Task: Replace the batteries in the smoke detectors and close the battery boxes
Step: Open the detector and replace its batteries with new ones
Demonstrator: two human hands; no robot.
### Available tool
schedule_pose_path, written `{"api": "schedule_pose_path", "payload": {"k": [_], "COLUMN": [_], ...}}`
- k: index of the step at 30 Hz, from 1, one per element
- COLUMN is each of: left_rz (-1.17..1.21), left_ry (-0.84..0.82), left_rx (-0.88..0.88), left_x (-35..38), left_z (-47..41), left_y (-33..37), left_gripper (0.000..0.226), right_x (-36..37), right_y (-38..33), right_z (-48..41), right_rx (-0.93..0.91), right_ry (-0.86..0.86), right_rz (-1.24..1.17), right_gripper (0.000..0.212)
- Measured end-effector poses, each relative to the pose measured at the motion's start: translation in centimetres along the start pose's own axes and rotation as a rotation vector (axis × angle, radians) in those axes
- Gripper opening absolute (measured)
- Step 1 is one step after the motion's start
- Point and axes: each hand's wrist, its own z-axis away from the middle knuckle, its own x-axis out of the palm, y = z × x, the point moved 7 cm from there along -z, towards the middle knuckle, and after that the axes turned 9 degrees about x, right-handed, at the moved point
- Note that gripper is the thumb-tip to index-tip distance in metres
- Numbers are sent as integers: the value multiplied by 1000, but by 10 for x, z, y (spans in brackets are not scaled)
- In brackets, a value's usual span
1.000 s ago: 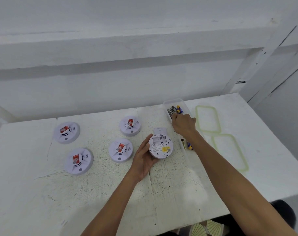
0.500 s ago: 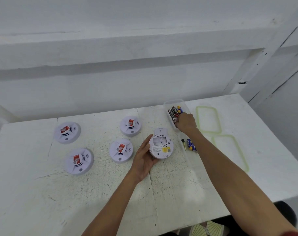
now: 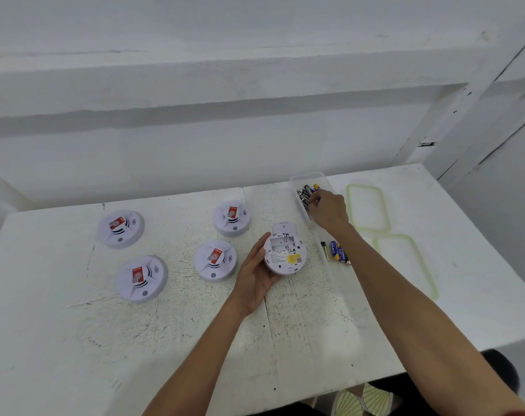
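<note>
1. Smoke detector (image 3: 285,255), the open one, lies back-up near the middle of the counter (image 3: 195,340). Its empty battery bay is on the far half and a yellow label on the near half.
2. The left grip (image 3: 256,273), a bare hand, cups the detector's left rim, with the thumb along the edge and the fingers curled under it.
3. A small white cover (image 3: 283,227) lies just beyond the detector, touching or almost touching its far edge.
4. The right grip (image 3: 328,210) reaches into a clear container (image 3: 307,177) with its fingers bent down onto the batteries (image 3: 306,193) inside. I cannot tell whether it has pinched one.
5. Three loose batteries (image 3: 336,253) lie just right of the detector, beside the right forearm.
6. Two green-rimmed lids lie flat further right, the far lid (image 3: 348,205) and the near lid (image 3: 393,236).
7. Four closed detectors sit face-up to the left, each with a red sticker: far-left unit (image 3: 120,228), near-left unit (image 3: 141,277), far-middle unit (image 3: 231,217) and near-middle unit (image 3: 215,259).
8. The counter is white and scuffed with dark scratches. A white wall (image 3: 255,130) with a ledge rises behind it.
9. The detector is round. Its bay runs roughly left to right, while the batteries in the container point away from the person, tilted a little left.
</note>
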Motion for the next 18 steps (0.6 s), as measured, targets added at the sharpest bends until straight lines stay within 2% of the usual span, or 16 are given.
{"api": "schedule_pose_path", "payload": {"k": [3, 10, 15, 18], "left_rz": [-34, -61, -50, -57], "left_ry": [-45, -70, -75, -81], "left_rx": [20, 47, 63, 67], "left_x": [2, 5, 8, 8], "left_z": [0, 1, 4, 3], "left_y": [0, 3, 4, 4], "left_gripper": [53, 52, 49, 53], "right_x": [-12, -20, -1, 12], "right_y": [-7, -23, -33, -32], "right_z": [17, 61, 93, 106], "right_rx": [-65, -282, -343, -352], "right_ry": [102, 233, 30, 14], "right_rz": [-107, -185, -203, -138], "right_gripper": [23, 23, 18, 13]}}
